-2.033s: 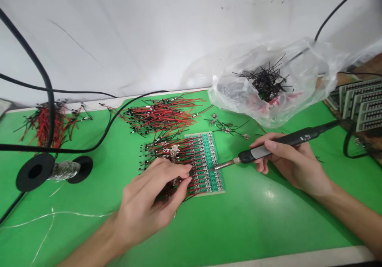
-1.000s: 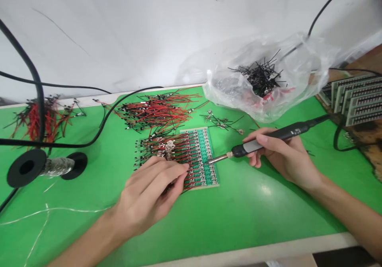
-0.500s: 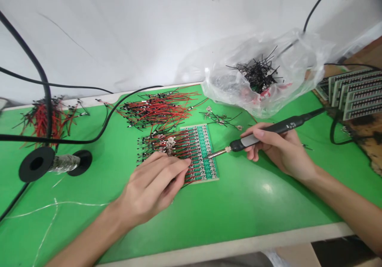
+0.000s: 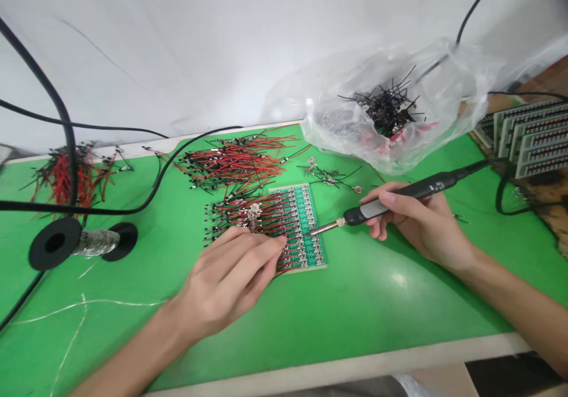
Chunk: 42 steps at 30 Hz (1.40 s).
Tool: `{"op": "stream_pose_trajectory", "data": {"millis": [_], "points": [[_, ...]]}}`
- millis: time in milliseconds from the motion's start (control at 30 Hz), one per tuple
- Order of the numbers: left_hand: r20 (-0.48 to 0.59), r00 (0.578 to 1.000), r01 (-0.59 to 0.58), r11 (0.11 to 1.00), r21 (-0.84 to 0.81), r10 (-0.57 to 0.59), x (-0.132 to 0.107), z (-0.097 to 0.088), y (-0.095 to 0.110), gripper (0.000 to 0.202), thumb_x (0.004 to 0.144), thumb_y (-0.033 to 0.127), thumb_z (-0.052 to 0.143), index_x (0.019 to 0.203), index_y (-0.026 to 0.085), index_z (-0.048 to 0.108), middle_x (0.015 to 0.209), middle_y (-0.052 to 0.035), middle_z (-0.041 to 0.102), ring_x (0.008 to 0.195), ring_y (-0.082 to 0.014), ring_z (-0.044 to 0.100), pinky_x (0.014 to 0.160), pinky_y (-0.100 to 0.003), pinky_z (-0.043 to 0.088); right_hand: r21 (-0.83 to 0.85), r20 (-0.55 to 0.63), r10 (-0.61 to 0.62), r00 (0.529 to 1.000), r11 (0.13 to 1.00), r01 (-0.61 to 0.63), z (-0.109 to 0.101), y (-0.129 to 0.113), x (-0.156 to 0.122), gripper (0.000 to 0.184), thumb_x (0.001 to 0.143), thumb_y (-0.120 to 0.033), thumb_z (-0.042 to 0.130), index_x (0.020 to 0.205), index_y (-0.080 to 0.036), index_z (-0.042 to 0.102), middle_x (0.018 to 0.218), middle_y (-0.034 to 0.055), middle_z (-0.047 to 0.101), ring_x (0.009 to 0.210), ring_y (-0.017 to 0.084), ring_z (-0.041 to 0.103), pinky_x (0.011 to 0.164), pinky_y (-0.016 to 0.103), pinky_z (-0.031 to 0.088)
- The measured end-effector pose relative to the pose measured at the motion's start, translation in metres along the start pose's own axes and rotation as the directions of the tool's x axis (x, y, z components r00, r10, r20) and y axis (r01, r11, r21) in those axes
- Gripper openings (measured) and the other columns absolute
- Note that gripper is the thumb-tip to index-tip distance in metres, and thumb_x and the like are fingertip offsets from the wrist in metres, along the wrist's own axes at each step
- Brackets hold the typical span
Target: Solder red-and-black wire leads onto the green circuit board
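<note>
Now our right hand (image 4: 421, 225) grips a soldering iron (image 4: 373, 209), its tip just beside the circuit board (image 4: 304, 207).
Our left hand (image 4: 226, 281) lies open, fingertips resting on red-and-black wires (image 4: 261, 222), holding nothing.

Bright, even light with 1 glare spot (image 4: 399, 278) and bowed edges

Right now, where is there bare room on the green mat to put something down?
Bare green mat lies in front of the circuit board, between the left hand and right hand. Crowded: the red-and-black wires behind the board.
</note>
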<state>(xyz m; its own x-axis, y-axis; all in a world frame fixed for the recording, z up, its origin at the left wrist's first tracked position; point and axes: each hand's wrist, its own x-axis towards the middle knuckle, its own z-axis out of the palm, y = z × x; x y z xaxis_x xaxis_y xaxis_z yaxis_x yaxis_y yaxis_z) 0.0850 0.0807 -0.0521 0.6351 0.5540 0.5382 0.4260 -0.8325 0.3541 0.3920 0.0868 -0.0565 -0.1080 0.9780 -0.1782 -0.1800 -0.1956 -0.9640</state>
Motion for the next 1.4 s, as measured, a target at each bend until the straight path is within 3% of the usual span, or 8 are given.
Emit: {"op": "stream_pose_trajectory", "data": {"millis": [200, 1400], "points": [[0.009, 0.999, 0.034, 0.999, -0.002, -0.034, -0.0024, 0.0015, 0.0004, 0.039, 0.082, 0.000, 0.069, 0.118, 0.012, 0.061, 0.097, -0.0073, 0.075, 0.085, -0.0144, 0.069, 0.078, -0.031, 0.057, -0.006, -0.028, 0.001, 1.000, 1.000, -0.001, 0.0023, -0.0010, 0.0010, 0.020, 0.084, -0.035, 0.076, 0.084, -0.015, 0.080, 0.064, 0.0055, 0.075, 0.050, 0.017, 0.070, 0.045, 0.024, 0.056], [0.015, 1.000, -0.024, 1.000, 0.004, 0.024, -0.0002, 0.0005, -0.0012, 0.041, 0.076, -0.005, 0.075, 0.114, 0.004, 0.064, 0.098, -0.0096, 0.073, 0.086, -0.0145, 0.066, 0.078, -0.032, 0.055, 0.026, -0.012, -0.023, 1.000, 0.999, 0.023, -0.0006, 0.0004, -0.0010, 0.018, 0.086, -0.032, 0.075, 0.086, -0.015, 0.080, 0.066, 0.0054, 0.075, 0.051, 0.016, 0.070, 0.044, 0.024, 0.056]]}}
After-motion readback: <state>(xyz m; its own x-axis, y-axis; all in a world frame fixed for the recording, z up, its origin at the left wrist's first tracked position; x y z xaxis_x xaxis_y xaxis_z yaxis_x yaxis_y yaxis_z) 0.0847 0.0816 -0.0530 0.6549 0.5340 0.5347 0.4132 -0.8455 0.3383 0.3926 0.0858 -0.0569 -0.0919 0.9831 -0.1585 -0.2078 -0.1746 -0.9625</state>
